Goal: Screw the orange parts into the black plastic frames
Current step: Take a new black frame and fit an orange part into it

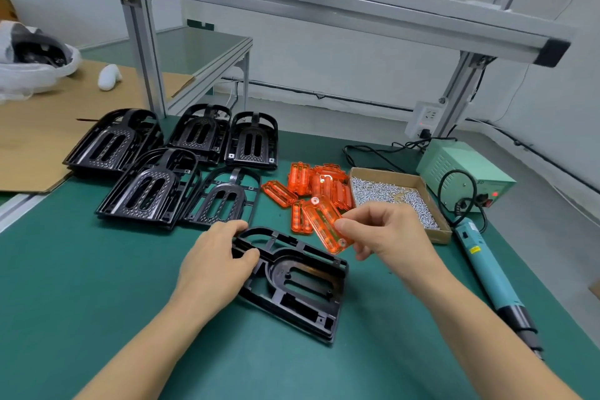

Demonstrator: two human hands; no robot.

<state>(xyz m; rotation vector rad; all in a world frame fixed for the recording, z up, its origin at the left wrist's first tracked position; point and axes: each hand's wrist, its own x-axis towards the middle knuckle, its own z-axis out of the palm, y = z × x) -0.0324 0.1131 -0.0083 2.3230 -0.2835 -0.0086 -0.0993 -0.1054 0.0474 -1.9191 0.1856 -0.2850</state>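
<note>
On the green mat the left hand (pixel 216 258) pins a frame (pixel 293 281) by its top; just above it, the right hand (pixel 383 232) pinches an orange part (pixel 326 226) by its edge. Both look light, stiff plastic; the part is probably slick, so edge grips suit

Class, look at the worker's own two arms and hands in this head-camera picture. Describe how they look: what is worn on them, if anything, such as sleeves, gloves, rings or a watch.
Both arms are bare as far up as the picture shows, with no sleeves in view. The left hand and the right hand wear no gloves. No ring, watch, bracelet or marking shows on either wrist or on any visible finger.
</note>
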